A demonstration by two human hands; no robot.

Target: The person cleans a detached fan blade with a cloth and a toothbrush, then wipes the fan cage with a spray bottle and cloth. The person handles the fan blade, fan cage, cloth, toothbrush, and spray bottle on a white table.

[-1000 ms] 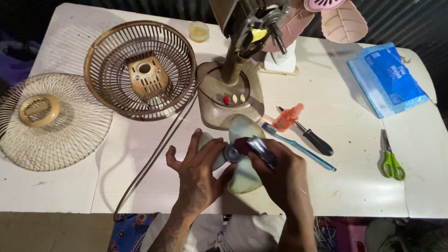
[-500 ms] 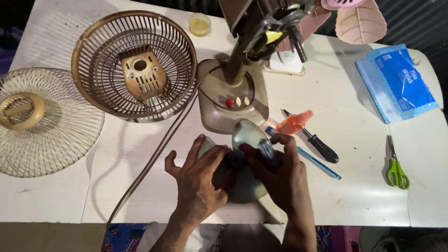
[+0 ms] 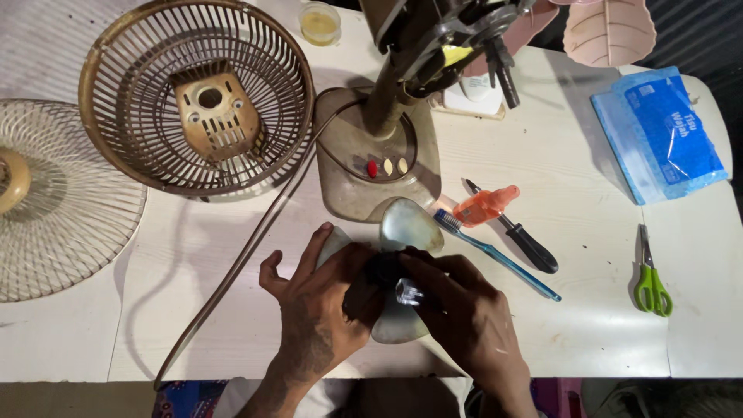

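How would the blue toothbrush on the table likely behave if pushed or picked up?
The blue toothbrush looks thin and plastic, so probably light and slightly springy. Lying flat on the smooth white table, it would likely slide or swivel rather than roll. Its head sits beside the fan blade, so a push there might nudge it.

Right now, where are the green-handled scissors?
In the head view, the green-handled scissors lie on the white table at its right side, below the blue tissue pack, right of the screwdriver.

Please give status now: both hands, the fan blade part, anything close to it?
Left hand and right hand both grip pale translucent fan blade piece at its dark hub. Blue toothbrush lies touching-close on right. Beige fan base just behind.
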